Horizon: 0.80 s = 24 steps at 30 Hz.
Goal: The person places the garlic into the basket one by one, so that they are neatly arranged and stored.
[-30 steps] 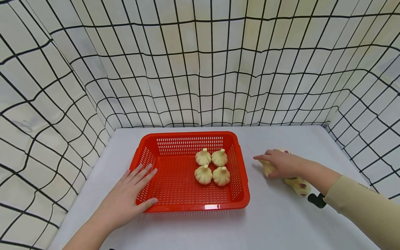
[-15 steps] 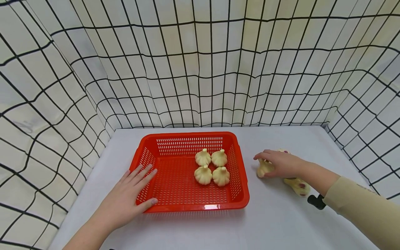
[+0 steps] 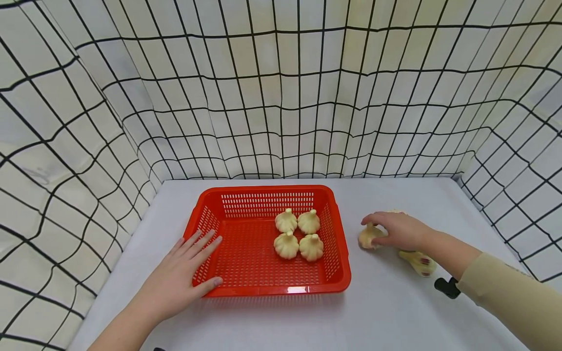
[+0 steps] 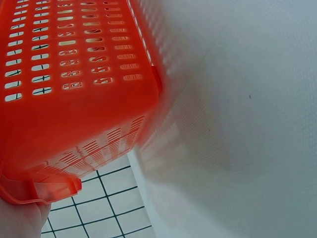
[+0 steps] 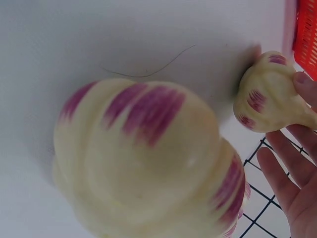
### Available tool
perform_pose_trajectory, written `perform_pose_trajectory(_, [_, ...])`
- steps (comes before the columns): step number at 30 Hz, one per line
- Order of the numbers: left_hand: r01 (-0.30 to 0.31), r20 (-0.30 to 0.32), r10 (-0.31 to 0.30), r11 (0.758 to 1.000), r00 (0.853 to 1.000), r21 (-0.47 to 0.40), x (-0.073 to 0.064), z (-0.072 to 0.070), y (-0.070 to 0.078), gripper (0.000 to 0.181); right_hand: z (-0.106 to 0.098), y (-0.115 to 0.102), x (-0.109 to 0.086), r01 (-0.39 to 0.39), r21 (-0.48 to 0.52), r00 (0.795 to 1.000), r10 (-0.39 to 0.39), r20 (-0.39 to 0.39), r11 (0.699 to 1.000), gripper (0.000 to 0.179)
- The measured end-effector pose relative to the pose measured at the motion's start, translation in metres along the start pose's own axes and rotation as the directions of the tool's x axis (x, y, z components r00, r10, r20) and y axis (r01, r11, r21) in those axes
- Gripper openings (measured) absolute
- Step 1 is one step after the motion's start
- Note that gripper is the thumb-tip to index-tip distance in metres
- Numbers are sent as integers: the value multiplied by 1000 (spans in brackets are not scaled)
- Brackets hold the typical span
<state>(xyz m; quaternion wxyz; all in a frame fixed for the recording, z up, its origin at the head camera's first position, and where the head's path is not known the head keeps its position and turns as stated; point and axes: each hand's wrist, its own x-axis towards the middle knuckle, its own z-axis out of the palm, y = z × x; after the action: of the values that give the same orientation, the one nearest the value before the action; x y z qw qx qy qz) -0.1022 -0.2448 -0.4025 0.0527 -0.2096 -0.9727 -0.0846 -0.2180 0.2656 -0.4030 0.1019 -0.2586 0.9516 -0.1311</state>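
Observation:
In the head view, my right hand (image 3: 397,231) holds a pale garlic bulb (image 3: 365,239) between thumb and fingers, low over the table right of the red basket. The right wrist view has this garlic bulb (image 5: 267,94) with purple streaks, the thumb on one side and fingers on the other near its stem. My left hand (image 3: 175,278) lies spread over the left rim of the red basket (image 3: 263,291), fingers straight and thumb at the front rim. Several garlic bulbs (image 3: 286,245) stand stem-up in the basket's right half.
Another garlic bulb (image 3: 419,263) lies under my right forearm, looming large as a streaked bulb (image 5: 138,153) in the right wrist view. One more is mostly hidden behind the right hand. Black netting (image 3: 298,102) over white sheeting encloses the white table (image 3: 307,324) at back and sides.
The garlic bulb at my right hand has tipped up to stand stem-up and shifted slightly left toward the basket, the fingers curling in around it. My left hand and the basket stay put.

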Motion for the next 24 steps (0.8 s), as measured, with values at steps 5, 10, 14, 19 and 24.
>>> perform_pose_trajectory(5, [-2, -8, 3, 1000, 1000, 2, 0, 0, -1, 85, -1, 1, 0, -8, 0, 1000, 8, -5, 1000, 45])
perform_pose_trajectory(10, [-2, -14, 2, 1000, 1000, 5, 1, 0, -2, 85, -2, 4, 1, 22, -18, 999, -23, -37, 1000, 26])
perform_pose_trajectory(14, [2, -15, -3, 1000, 1000, -5, 0, 0, -1, 85, 0, 8, 0, 43, -27, 998, -45, -52, 999, 28])
perform_pose_trajectory(19, [14, 4, -14, 1000, 1000, -21, -3, 1, 2, 85, 4, 11, -2, 42, -19, 998, -43, -43, 999, 32])
perform_pose_trajectory(24, [7, -11, -8, 1000, 1000, -11, -1, 0, 2, 85, 2, 11, -4, 61, -1, 996, -61, -69, 998, 29])
